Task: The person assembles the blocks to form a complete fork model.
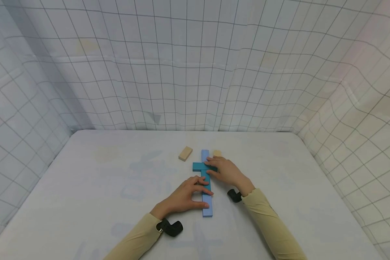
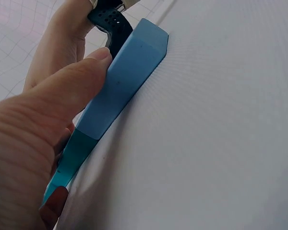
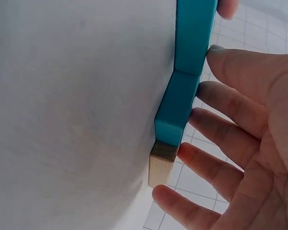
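Note:
Several flat blocks lie end to end as a cross shape on the white table. A light blue block [image 1: 205, 154] is at the far end, a teal crossbar block [image 1: 197, 166] comes below it, then a teal upright block [image 1: 205, 176] and a near light blue block [image 1: 207, 211]. My left hand [image 1: 185, 195] reaches over the lower blocks from the left, its thumb [image 2: 93, 67] on the near light blue block. My right hand [image 1: 228, 172] rests its extended fingertips along the teal crossbar and partly covers its right end.
Left of the far blue block lies a wooden block [image 1: 185, 153]. Another pale wooden block [image 1: 217, 153] sits just beyond my right fingers. A white gridded curtain [image 1: 195, 72] hangs behind and beside the table [image 1: 117, 209]. Each wrist wears a dark strap mount [image 1: 170, 228].

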A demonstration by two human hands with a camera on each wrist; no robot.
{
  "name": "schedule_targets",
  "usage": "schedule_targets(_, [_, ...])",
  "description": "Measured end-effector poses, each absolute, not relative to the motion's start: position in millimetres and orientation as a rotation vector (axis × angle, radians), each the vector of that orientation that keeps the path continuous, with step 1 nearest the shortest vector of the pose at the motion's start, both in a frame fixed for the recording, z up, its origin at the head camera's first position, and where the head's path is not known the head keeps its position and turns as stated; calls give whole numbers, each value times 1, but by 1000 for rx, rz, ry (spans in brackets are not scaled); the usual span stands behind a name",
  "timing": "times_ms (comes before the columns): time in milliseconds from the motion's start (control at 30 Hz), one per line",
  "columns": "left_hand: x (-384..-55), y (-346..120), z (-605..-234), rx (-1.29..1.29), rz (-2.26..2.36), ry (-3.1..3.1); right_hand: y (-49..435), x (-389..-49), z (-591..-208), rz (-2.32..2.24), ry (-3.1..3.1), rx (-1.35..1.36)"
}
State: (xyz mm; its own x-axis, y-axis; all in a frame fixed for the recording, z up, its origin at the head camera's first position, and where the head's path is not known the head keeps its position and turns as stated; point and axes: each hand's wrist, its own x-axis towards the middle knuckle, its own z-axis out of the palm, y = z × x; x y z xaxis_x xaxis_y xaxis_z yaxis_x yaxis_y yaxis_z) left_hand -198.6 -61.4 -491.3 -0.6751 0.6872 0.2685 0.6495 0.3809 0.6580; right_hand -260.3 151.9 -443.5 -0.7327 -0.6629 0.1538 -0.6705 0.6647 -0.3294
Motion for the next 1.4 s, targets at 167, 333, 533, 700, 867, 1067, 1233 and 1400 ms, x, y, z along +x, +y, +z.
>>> schedule_targets(167, [-198,-61,-490,1251,1196,2567,152,-260,-443,576,-2856,1136])
schedule_targets(333, [-198,-61,-490,1259,1203,2568,152,-261,-443,573,-2867,1132])
schedule_targets(533, [-198,-61,-490,1245,1195,2568,152,-261,-442,562,-2901,1118])
schedule_targets(700, [-198,-61,-489,1241,1198,2568,152,-259,-440,557,-2902,1118])
schedule_targets(867, [-198,-61,-490,1245,1200,2567,152,-258,-439,558,-2914,1104])
schedule_targets(1067, [-198,-61,-490,1246,1201,2570,152,-258,-438,563,-2927,1085])
schedule_targets(1233, [-199,-61,-490,1252,1201,2567,151,-258,-438,561,-2941,1069])
schedule_targets(1400, [-199,-62,-491,1254,1202,2561,151,-259,-440,556,-2946,1057])
